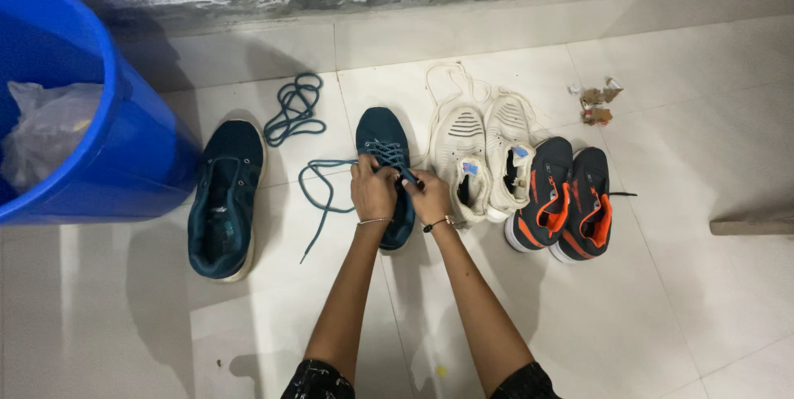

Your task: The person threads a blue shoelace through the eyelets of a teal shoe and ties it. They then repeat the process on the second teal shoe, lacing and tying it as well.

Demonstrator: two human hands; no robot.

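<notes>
You are threading a blue lace (318, 192) through the teal shoe (385, 169) lying at the centre of the floor, toe pointing to twelve o'clock. A few crossings are already sitting near the toe; the eyelets nearer you are hidden under your hands, and the long tail is trailing off toward nine o'clock, so I judge the lacing well short of done. Your left hand (372, 190) is pinching the lace over the tongue; your right hand (428, 196) is gripping the other end. At nine o'clock its mate, the second teal shoe (223, 200), is lying unlaced, its loose lace (294, 109) coiled at eleven o'clock. White shoes (486, 159) and black-and-orange shoes (566, 205) are lining up at three o'clock.
</notes>
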